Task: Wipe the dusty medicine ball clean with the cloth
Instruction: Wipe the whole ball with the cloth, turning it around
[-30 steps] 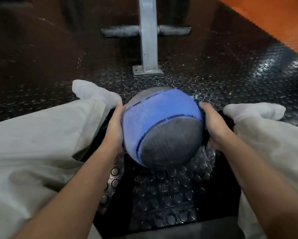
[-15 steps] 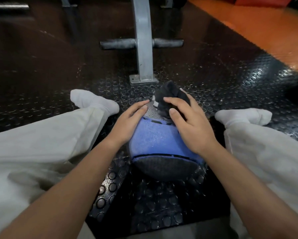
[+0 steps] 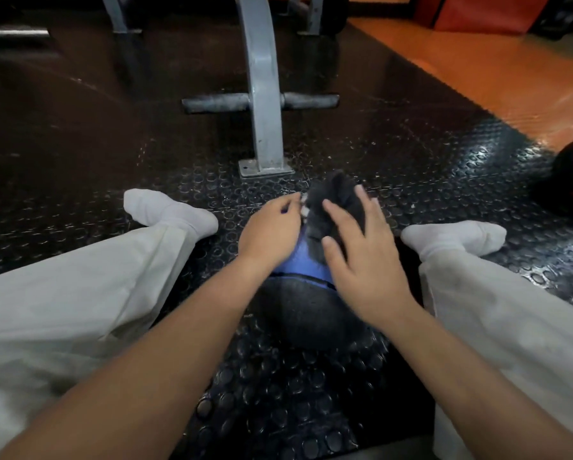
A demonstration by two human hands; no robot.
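A blue-and-grey medicine ball sits on the studded floor between outstretched legs. A dark cloth lies at its 12 o'clock. The right hand has its grip spread flat on the cloth; the left hand seems to pinch the cloth's edge. Firm, overlapping strokes would likely work best, with the ball kept steady.

**Cloth on the ball, both hands on top**

A blue and grey medicine ball sits on the studded black floor between two pale-trousered legs. The right hand lies spread over a dark cloth on top of the ball. The left hand rests beside it, its fingers curled at the cloth's edge.
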